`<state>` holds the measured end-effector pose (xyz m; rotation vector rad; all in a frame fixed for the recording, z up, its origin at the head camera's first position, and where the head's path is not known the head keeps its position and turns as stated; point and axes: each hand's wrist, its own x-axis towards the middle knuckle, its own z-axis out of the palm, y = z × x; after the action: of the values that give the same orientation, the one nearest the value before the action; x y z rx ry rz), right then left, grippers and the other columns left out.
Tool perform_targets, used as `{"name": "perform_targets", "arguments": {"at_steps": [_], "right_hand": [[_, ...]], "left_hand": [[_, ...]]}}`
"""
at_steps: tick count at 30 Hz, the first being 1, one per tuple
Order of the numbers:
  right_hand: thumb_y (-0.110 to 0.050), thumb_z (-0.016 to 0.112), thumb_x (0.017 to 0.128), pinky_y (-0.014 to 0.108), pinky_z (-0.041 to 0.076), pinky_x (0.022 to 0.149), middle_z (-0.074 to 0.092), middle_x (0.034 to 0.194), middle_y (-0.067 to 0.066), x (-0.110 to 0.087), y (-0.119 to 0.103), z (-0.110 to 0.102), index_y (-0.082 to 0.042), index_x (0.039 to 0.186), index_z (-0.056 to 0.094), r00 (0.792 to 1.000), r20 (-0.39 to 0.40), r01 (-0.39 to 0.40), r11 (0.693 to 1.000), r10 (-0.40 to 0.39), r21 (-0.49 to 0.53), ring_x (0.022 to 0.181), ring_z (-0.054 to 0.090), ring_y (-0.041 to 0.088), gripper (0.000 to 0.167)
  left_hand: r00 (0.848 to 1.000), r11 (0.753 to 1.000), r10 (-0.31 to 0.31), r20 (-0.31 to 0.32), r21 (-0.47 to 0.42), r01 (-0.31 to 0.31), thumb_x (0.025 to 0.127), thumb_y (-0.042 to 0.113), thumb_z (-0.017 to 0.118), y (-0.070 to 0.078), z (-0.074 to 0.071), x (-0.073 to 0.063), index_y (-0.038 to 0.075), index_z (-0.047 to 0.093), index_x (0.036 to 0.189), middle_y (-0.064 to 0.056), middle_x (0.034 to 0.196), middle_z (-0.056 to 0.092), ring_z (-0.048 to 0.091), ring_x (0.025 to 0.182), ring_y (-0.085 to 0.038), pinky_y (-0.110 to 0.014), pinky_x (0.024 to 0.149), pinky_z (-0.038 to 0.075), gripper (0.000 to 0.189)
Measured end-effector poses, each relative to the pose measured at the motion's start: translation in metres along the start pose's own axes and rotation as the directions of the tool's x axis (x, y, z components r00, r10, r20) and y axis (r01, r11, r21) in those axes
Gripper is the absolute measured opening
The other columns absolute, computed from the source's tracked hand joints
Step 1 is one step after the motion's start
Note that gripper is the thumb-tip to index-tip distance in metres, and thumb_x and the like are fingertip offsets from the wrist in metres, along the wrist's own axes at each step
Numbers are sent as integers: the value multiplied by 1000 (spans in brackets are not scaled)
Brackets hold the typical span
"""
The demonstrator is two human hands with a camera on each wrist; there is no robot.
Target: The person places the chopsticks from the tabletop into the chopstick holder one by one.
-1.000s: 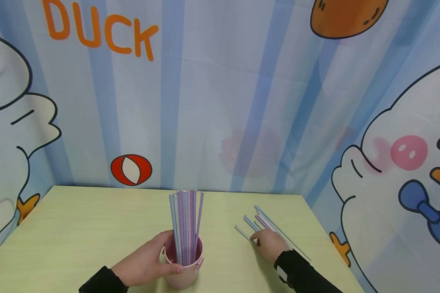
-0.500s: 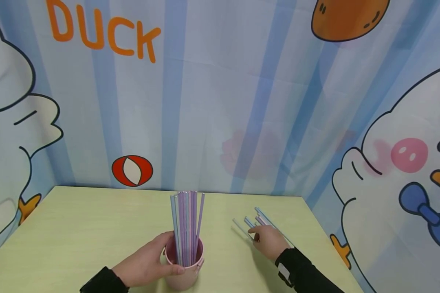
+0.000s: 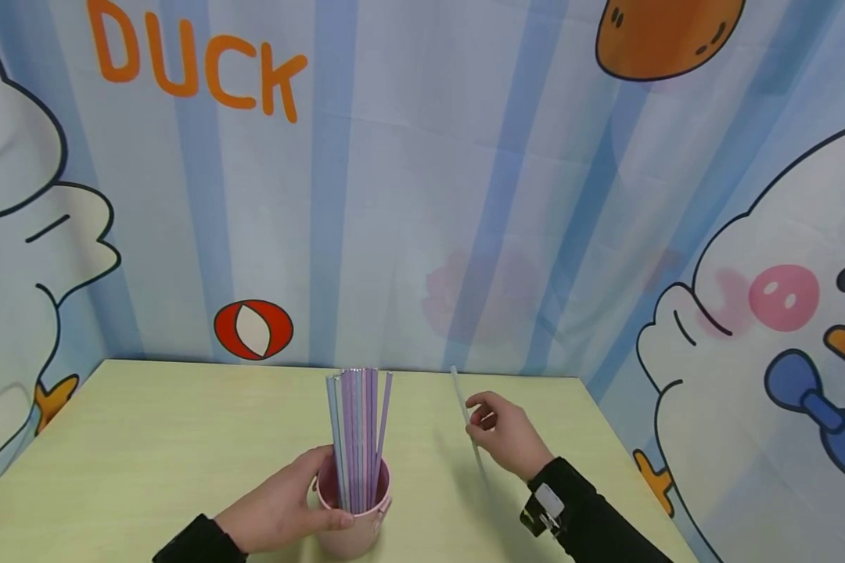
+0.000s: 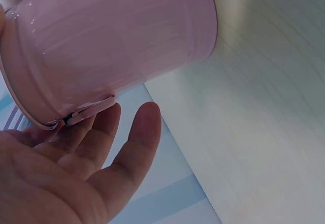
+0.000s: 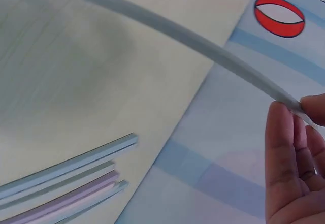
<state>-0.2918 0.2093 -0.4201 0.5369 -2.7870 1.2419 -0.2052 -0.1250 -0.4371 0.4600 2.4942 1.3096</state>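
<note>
My left hand [image 3: 285, 500] grips a small pink bucket [image 3: 352, 538] by its side, thumb at the front of the rim. Blue, lilac and pink straws [image 3: 355, 438] stand bunched upright in it. The left wrist view has the bucket [image 4: 122, 31] up close, fingers of the left hand [image 4: 76, 168] around its rim and small handle. To the right, my right hand [image 3: 510, 438] pinches a pale straw [image 3: 459, 395] between thumb and fingers, tilted above the table. That straw [image 5: 172, 28] crosses the right wrist view from the fingertips of the right hand [image 5: 294, 168].
Several loose straws [image 5: 66, 168] lie side by side on the table in the right wrist view; the right hand hides them from the head view. The pale wooden table [image 3: 183, 438] ends at a blue striped curtain [image 3: 394, 195] with printed ducks.
My right hand has lifted the pale straw off the loose pile, raising it and swinging it more upright. The left hand and the bucket have stayed in place.
</note>
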Motion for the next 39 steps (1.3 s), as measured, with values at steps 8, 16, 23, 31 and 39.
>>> {"name": "perform_targets", "arguments": {"at_steps": [8,16,23,31,39], "right_hand": [[-6,67,90,32,53,67,59,93,3,5,-29,-5,-10,118,59,995,-97,31,987,-16,160,82,60,19,29],[-9,65,93,34,56,77,58,100,12,14,-61,-14,-7,123,52,989,-141,92,946,-49,312,88,62,24,33],[-2,64,93,41,55,81,55,103,17,21,-87,-11,-1,123,48,969,-212,212,865,-126,455,89,62,27,34],[0,64,92,38,57,78,55,101,15,23,-102,12,-4,122,48,968,-203,231,846,-149,481,89,62,27,33],[4,61,92,41,57,79,56,99,16,10,-123,24,2,120,48,979,-136,196,886,-152,421,94,61,32,31]], "left_hand": [[1000,1000,3,-1,7,-3,72,51,80,-1,0,1,11,34,147,-13,143,43,47,121,-31,-59,101,37,97],[1000,1000,9,3,6,-9,74,50,80,-1,0,1,11,33,148,-13,144,42,47,121,-30,-59,102,37,96],[1000,1000,3,6,0,-3,75,48,80,0,0,1,11,33,148,-13,144,42,48,120,-29,-59,101,37,95],[1000,1000,2,6,-2,-2,75,48,80,0,1,1,10,33,148,-13,143,43,48,119,-29,-59,101,38,94],[1000,1000,17,18,-16,-17,77,48,79,-1,0,1,10,32,148,-14,143,42,48,119,-30,-59,101,38,94]]}}
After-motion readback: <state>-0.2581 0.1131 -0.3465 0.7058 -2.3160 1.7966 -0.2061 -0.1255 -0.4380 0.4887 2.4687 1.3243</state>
